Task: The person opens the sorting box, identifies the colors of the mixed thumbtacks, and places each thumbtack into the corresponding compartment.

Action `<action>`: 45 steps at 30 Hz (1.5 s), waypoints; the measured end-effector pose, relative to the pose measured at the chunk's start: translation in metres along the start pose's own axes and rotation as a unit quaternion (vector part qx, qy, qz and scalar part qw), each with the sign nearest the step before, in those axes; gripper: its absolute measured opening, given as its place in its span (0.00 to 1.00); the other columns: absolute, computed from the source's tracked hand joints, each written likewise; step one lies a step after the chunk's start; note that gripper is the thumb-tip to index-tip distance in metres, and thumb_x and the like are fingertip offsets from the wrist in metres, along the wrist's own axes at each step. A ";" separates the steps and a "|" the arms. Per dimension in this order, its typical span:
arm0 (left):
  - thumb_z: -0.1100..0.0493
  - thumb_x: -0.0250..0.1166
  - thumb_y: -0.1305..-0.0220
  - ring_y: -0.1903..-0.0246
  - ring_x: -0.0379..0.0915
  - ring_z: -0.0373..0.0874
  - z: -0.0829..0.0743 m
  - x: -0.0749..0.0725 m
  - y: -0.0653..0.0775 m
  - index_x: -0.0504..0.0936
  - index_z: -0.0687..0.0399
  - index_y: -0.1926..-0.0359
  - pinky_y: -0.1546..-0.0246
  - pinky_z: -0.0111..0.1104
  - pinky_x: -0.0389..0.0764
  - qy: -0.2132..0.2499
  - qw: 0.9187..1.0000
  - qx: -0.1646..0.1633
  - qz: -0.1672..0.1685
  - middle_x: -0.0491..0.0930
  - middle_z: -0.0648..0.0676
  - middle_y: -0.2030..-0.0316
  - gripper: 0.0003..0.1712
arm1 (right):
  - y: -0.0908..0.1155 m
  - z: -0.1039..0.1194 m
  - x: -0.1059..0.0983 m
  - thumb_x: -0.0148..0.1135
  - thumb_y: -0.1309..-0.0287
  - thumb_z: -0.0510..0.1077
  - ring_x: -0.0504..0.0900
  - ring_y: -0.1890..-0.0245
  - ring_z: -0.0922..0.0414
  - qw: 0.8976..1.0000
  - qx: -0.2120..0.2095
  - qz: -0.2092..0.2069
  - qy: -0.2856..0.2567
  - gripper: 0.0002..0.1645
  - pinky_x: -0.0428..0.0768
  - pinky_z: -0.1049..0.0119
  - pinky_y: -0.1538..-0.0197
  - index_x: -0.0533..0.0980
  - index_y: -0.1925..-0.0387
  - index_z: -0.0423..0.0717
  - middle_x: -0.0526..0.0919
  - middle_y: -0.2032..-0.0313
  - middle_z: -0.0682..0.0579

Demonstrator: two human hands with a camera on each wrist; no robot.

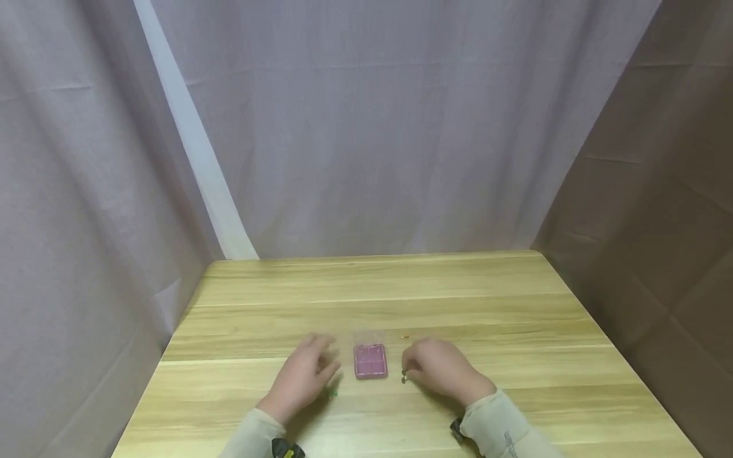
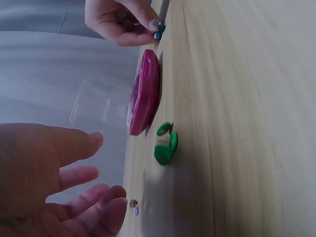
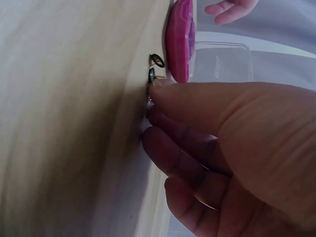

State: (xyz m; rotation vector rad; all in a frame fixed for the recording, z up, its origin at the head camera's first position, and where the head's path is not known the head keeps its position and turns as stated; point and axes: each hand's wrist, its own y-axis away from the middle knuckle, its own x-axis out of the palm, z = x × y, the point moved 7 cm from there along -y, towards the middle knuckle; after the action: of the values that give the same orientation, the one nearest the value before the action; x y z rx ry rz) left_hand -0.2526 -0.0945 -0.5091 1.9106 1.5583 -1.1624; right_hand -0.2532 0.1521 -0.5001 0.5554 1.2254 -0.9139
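Note:
My right hand point(image 1: 441, 369) is low at the table right of the box, thumb and fingertips together at small dark thumbtacks point(image 1: 404, 376), pinching at them. In the right wrist view, one dark thumbtack point(image 3: 157, 60) lies just beyond the thumb tip; the fingers partly hide the others. The left hand point(image 1: 303, 378) hovers left of the box, fingers loosely bent and holding nothing. Several green thumbtacks point(image 2: 167, 145) lie on the table close by it. Between the hands sits a pink box point(image 1: 370, 361) with a transparent lid point(image 2: 98, 103) swung back.
Past the left fingertips lie small purple thumbtacks point(image 2: 135, 205). A tiny orange item point(image 1: 405, 336) is on the wooden table point(image 1: 366, 286) beyond my right hand. Grey curtains point(image 1: 366, 140) hang behind and at both sides of the table.

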 end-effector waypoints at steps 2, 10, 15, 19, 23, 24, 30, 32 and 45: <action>0.49 0.68 0.40 0.56 0.76 0.44 0.002 -0.002 0.002 0.74 0.51 0.37 0.53 0.46 0.84 0.000 1.000 0.000 -0.005 0.76 0.53 0.45 0.31 | 0.000 0.000 0.001 0.68 0.46 0.48 0.75 0.73 0.68 1.000 -0.003 -0.003 0.005 0.05 0.82 0.59 0.64 0.81 0.76 0.61 0.81 0.76 0.69; 0.56 0.70 0.41 0.58 0.77 0.41 0.006 -0.006 0.005 0.76 0.50 0.40 0.54 0.44 0.84 -0.005 1.000 0.006 -0.018 0.77 0.52 0.49 0.27 | 0.001 -0.002 0.004 0.66 0.45 0.47 0.72 0.77 0.69 1.000 0.006 -0.008 0.013 0.09 0.80 0.64 0.68 0.78 0.78 0.63 0.77 0.79 0.70; 0.59 0.69 0.42 0.60 0.76 0.39 0.007 -0.003 0.008 0.77 0.51 0.41 0.54 0.42 0.84 -0.009 1.000 0.009 -0.013 0.78 0.51 0.53 0.26 | 0.001 -0.003 0.004 0.64 0.43 0.47 0.72 0.78 0.69 1.000 0.014 -0.007 0.004 0.09 0.80 0.64 0.69 0.78 0.77 0.63 0.77 0.79 0.70; 0.59 0.69 0.42 0.61 0.75 0.38 0.009 -0.002 0.010 0.78 0.50 0.43 0.55 0.41 0.84 -0.010 1.000 0.010 -0.016 0.78 0.49 0.55 0.25 | 0.000 -0.002 0.000 0.64 0.43 0.46 0.71 0.79 0.69 0.999 0.010 -0.031 0.006 0.09 0.79 0.66 0.72 0.76 0.77 0.63 0.76 0.80 0.69; 0.59 0.70 0.43 0.63 0.75 0.38 0.011 0.000 0.011 0.79 0.51 0.45 0.57 0.41 0.84 -0.009 1.000 0.012 -0.017 0.78 0.49 0.59 0.23 | -0.002 0.002 -0.003 0.64 0.42 0.48 0.71 0.79 0.69 0.999 0.010 -0.038 0.006 0.09 0.78 0.66 0.73 0.75 0.76 0.64 0.75 0.80 0.69; 0.59 0.70 0.43 0.63 0.75 0.37 0.011 0.001 0.011 0.79 0.51 0.45 0.57 0.41 0.84 -0.009 1.000 0.012 -0.016 0.78 0.49 0.60 0.23 | -0.003 0.003 -0.004 0.64 0.42 0.49 0.71 0.79 0.69 0.999 0.011 -0.038 0.005 0.08 0.78 0.66 0.72 0.75 0.76 0.64 0.75 0.79 0.69; 0.59 0.70 0.44 0.64 0.74 0.37 0.012 0.003 0.013 0.80 0.50 0.47 0.57 0.40 0.83 -0.007 1.000 0.014 -0.014 0.78 0.48 0.62 0.22 | -0.011 0.015 -0.008 0.64 0.43 0.48 0.71 0.78 0.68 0.999 0.014 -0.040 0.001 0.07 0.79 0.65 0.71 0.76 0.75 0.63 0.76 0.79 0.69; 0.59 0.70 0.44 0.65 0.74 0.37 0.011 0.002 0.013 0.80 0.50 0.47 0.58 0.40 0.83 -0.008 1.000 0.015 -0.017 0.78 0.48 0.62 0.22 | -0.014 0.019 -0.009 0.64 0.43 0.48 0.71 0.79 0.68 0.999 0.012 -0.041 -0.003 0.08 0.78 0.65 0.71 0.76 0.76 0.63 0.75 0.80 0.69; 0.58 0.70 0.43 0.65 0.74 0.37 0.010 0.001 0.013 0.80 0.50 0.47 0.59 0.40 0.83 -0.012 1.000 0.016 -0.017 0.78 0.47 0.63 0.21 | -0.031 0.035 0.006 0.64 0.42 0.49 0.70 0.81 0.67 1.000 -0.006 -0.025 -0.005 0.14 0.75 0.68 0.74 0.71 0.80 0.64 0.73 0.82 0.68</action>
State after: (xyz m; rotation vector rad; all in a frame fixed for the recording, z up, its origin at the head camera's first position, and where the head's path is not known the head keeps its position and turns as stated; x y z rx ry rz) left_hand -0.2435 -0.1052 -0.5181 1.8899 1.5738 -1.2279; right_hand -0.2596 0.1052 -0.4929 0.5116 1.2397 -0.9507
